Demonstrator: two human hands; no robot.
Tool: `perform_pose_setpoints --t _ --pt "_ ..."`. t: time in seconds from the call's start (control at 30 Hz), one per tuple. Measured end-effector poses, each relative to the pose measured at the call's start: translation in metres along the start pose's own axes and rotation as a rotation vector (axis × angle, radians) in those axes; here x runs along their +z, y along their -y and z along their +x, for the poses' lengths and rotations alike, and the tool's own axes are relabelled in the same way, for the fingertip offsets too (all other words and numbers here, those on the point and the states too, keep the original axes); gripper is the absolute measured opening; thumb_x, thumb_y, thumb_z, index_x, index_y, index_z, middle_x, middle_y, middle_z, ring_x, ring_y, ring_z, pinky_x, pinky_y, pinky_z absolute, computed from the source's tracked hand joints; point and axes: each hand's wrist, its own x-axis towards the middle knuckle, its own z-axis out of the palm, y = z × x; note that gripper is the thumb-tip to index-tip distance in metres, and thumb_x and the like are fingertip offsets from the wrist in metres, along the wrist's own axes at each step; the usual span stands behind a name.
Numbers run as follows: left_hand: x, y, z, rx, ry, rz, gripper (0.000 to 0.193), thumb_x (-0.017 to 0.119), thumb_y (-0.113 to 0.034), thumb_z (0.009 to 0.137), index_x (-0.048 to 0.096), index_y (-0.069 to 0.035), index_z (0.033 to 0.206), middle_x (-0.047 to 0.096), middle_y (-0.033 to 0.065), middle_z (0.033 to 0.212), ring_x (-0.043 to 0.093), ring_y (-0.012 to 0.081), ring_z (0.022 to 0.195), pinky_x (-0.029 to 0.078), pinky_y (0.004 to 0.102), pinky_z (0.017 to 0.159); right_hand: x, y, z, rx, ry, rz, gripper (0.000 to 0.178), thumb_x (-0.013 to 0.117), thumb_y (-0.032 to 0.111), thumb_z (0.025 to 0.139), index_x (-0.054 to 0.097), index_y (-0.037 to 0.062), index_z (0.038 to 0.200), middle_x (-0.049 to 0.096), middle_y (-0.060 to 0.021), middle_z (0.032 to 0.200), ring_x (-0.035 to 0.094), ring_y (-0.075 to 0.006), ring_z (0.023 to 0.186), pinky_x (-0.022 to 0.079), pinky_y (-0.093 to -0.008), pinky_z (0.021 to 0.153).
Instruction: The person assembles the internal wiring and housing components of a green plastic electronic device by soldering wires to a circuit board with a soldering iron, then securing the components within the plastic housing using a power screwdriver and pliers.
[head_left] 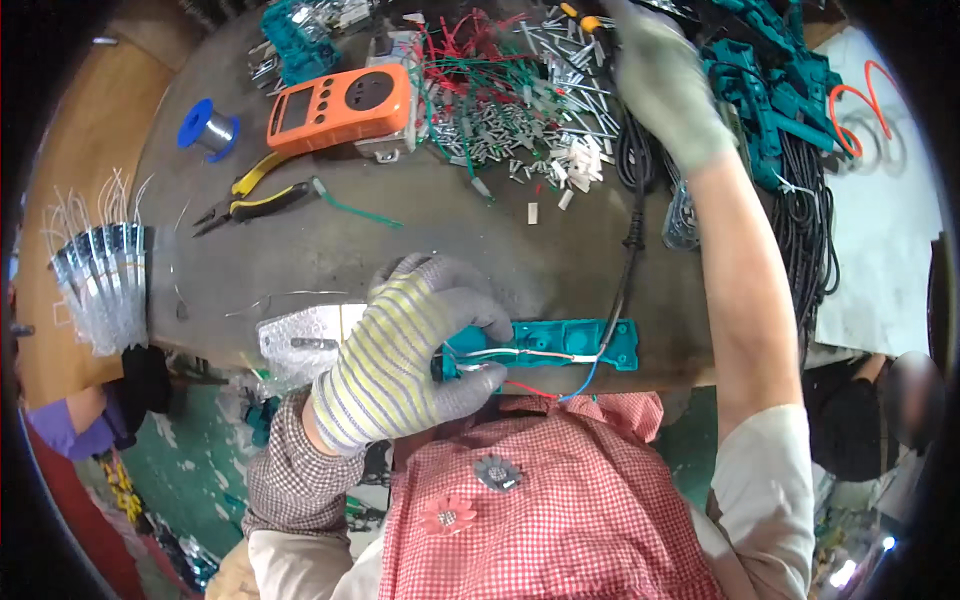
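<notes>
My left hand [410, 350], in a yellow-and-grey striped glove, grips the left end of a teal plastic tool housing half [570, 343] near the table's front edge. White wires run along the inside of the housing, and a red and a blue wire [585, 380] loop out in front. From its right end a black power cord [632, 235] leads away toward the far side. My right hand [665, 95], in a pale glove, reaches to the far right beside the coiled cord; its fingers are blurred at the top edge. Just left of them lies a yellow-handled tool [590, 22].
An orange multimeter [340, 107], yellow-and-black pliers [255, 200] and a solder spool [208, 130] lie at the far left. Metal pins, wires and white connectors [580, 163] are heaped mid-back. Teal housings [765, 110] and black cords crowd the right. Clear bags [100, 280] stand left.
</notes>
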Motion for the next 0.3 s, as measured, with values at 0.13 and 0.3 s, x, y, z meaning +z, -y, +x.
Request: perform_pose_setpoints --t 0.13,0.3 --pt "0.001 0.003 -0.009 -0.01 -0.022 -0.014 0.037 0.088 -0.027 0.075 0.076 -0.011 0.106 0.069 0.0101 0.108 0.067 0.0341 0.106 0.049 0.0485 0.099 -0.104 0.056 -0.083 0.249 0.185 0.638 0.015 0.068 0.007 0.091 0.075 0.0032 0.104 0.076 -0.0155 0.102 0.075 -0.0354 0.098 0.059 -0.0422 0.09" --pt "0.001 0.006 0.002 -0.006 0.084 -0.1 0.037 0.09 -0.029 0.075 0.076 -0.011 0.104 0.071 0.011 0.11 0.067 0.0343 0.107 0.049 0.0493 0.101 -0.162 0.096 -0.157 -0.086 0.315 0.778 0.027 0.087 0.024 0.078 0.074 0.0109 0.098 0.074 -0.0094 0.112 0.072 -0.0372 0.107 0.059 -0.0517 0.093"
